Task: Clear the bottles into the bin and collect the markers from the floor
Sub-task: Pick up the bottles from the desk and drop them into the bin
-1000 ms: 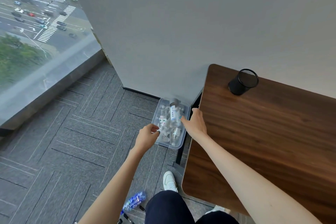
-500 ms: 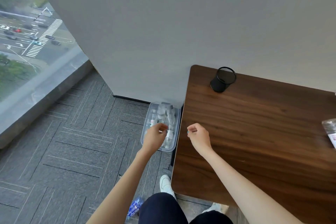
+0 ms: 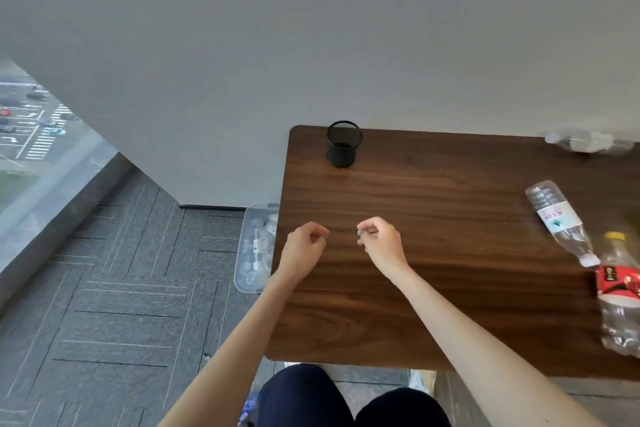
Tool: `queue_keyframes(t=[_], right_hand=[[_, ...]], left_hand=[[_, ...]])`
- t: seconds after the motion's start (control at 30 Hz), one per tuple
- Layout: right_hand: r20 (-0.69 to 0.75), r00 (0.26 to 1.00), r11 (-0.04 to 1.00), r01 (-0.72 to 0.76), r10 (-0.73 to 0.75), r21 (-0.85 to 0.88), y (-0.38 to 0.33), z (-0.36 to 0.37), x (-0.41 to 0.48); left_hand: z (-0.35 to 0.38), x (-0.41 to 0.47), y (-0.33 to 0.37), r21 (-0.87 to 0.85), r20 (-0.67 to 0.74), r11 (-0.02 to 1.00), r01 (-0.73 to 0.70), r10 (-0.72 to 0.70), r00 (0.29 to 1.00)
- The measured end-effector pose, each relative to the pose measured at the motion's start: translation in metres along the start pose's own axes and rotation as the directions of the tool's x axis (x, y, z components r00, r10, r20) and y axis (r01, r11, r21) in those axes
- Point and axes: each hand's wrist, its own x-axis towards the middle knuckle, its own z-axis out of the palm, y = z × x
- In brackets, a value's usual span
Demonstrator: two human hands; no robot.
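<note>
Both hands have drawn back from the bin (image 3: 246,267) and hover over the table (image 3: 450,305); left hand (image 3: 303,248) and right hand (image 3: 381,244) are loosely curled and empty. That load looks delivered. The bin sits on the floor just left of the table. A clear bottle (image 3: 557,222), a red-labelled bottle (image 3: 620,302) and a third bottle (image 3: 585,142) remain on the table's right side, with nothing blocking the reach. A mesh cup (image 3: 344,144) stands at its far left corner. No markers are in view.

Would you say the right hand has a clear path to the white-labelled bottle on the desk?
Probably yes: the right hand holds nothing, and only bare desk separates it from the white-labelled bottle.
</note>
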Motion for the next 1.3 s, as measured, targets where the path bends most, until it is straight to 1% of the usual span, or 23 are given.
queue_keyframes(t=[0.13,0.3,0.4,0.53,0.73,0.83,0.9,1.0,1.1,1.2,1.3], right_hand=[[-0.001,1.0,1.0,0.025,-0.025,0.005,0.036,-0.067,0.006],[0.015,0.999,0.999,0.044,-0.043,-0.016,0.087,-0.155,0.012],[-0.01,0.999,0.999,0.033,-0.034,-0.041,0.112,-0.203,0.016],[-0.072,0.997,1.0,0.005,-0.006,-0.022,0.134,-0.254,0.016],[-0.152,0.988,0.999,-0.038,0.032,-0.034,0.156,-0.301,0.019],[-0.206,0.978,0.995,-0.026,0.006,-0.098,0.172,-0.318,0.016],[-0.269,0.963,0.987,-0.022,-0.022,-0.16,0.182,-0.331,0.013],[-0.352,0.936,0.962,-0.087,-0.01,-0.26,0.201,-0.349,0.007],[-0.34,0.94,0.922,-0.12,-0.013,-0.367,0.22,-0.37,0.003],[-0.288,0.957,0.851,-0.179,0.035,-0.493,0.239,-0.392,0.002],[-0.249,0.968,0.807,-0.163,0.02,-0.568,0.259,-0.407,0.003]], left_hand=[[0.062,-0.009,0.037,0.001,0.026,1.0,0.018,-0.018,0.999],[0.152,-0.025,0.084,-0.047,-0.002,0.998,0.046,-0.046,0.999],[0.193,-0.032,0.11,-0.054,0.011,0.997,0.053,-0.053,0.999],[0.229,-0.04,0.138,-0.035,0.061,0.999,0.037,-0.035,0.998],[0.263,-0.032,0.161,0.012,0.115,1.0,0.025,-0.026,0.993],[0.279,-0.028,0.161,0.029,0.138,1.0,0.013,-0.017,0.99],[0.29,-0.029,0.16,0.046,0.158,0.999,0.022,-0.029,0.987],[0.308,-0.041,0.159,0.084,0.182,0.996,0.04,-0.055,0.982],[0.326,-0.054,0.162,0.088,0.194,0.995,0.056,-0.072,0.978],[0.345,-0.065,0.169,0.082,0.165,0.994,0.077,-0.09,0.982],[0.366,-0.078,0.18,0.065,0.119,0.993,0.1,-0.108,0.987]])
